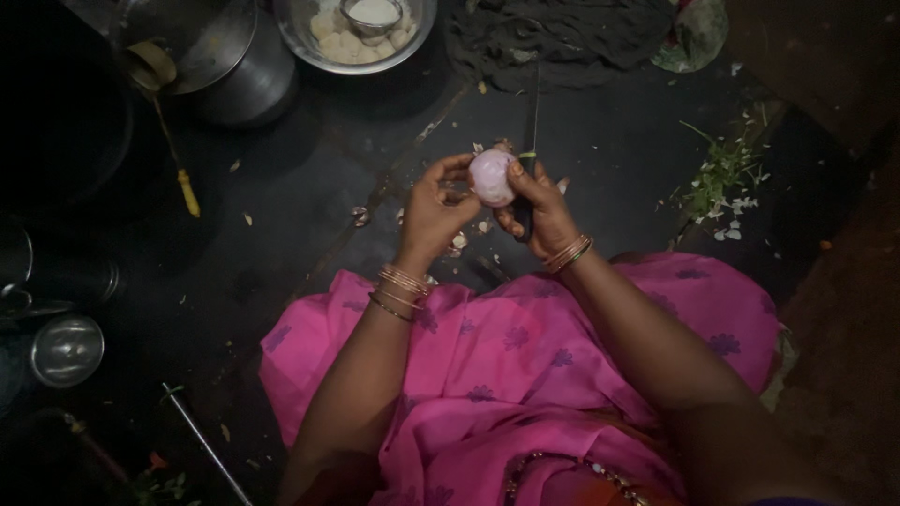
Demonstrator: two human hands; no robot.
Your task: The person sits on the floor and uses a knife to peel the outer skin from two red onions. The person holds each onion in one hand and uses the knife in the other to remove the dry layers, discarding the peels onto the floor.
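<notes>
Both hands are up over the dark floor [281, 215], out past the pink flowered cloth [525, 356] across the lap. Between them sits an onion [491, 177], round, pale pink and smooth, half peeled by the look of it. The left hand [433, 208] pinches its side with fingertips curled in; the right hand [542, 211] cups it from the other side and also grips a knife [531, 141], whose thin dark blade points away toward the floor's far edge. The knife handle is hidden in the palm. Thin metal bangles ring both wrists.

Scraps of peel [459, 242] lie under the hands. At the far edge there is a steel bowl [323, 52] of pale lumps, cut off by the frame, a dull metal pot [248, 75] beside it, and a crumpled dark rag [562, 42]. Green trimmings [727, 178] scatter toward the right edge. A small steel cup [66, 351] gleams near the left edge; beyond it, things are too dark to make out.
</notes>
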